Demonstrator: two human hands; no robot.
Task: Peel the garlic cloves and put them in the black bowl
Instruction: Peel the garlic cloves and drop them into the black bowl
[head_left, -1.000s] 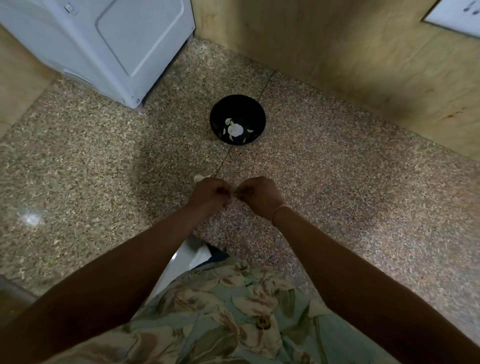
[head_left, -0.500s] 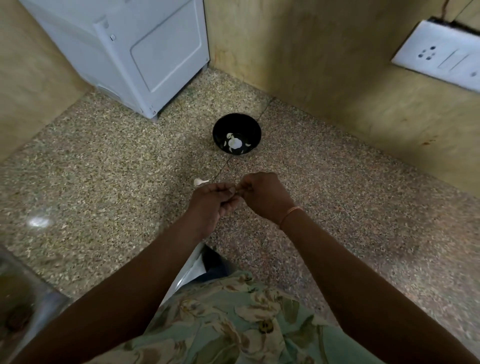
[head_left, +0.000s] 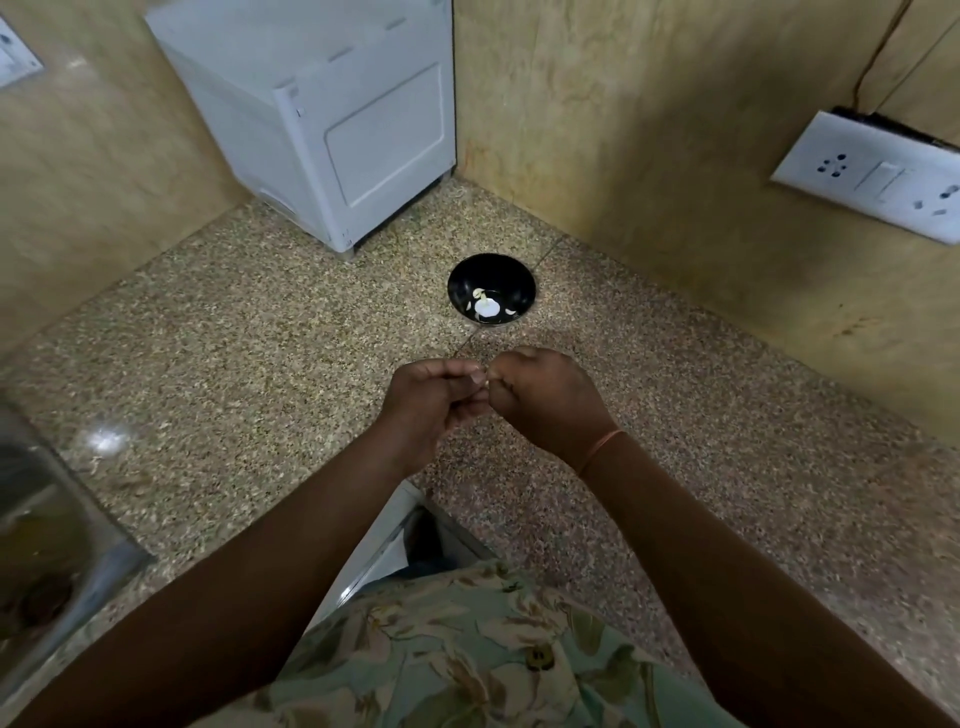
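- Black bowl (head_left: 491, 275) on the counter (head_left: 260, 364), toward the back corner, near the right-hand wall and well apart from the front edge.
- In the bowl: one white garlic piece (head_left: 486, 309) at the bottom on the near side, with a few small pale scraps (head_left: 511, 312) around it.
- Left hand (head_left: 436, 400) and right hand (head_left: 545, 400) over mid-counter, just in front of the bowl, not touching it.
- Both with fingers curled, fingertips pinched together where the hands meet.
- Pale bit (head_left: 485, 376) caught between the fingertips, almost all hidden; cannot tell clove from skin.
- Thin band (head_left: 600, 449) on the right wrist.
- White box-shaped appliance (head_left: 332, 130) in the back corner, behind and left of the bowl.
- Steel sink (head_left: 98, 519) sunk at the counter's left edge; contents too dark to tell.
- Socket plate (head_left: 872, 176) on the right wall.
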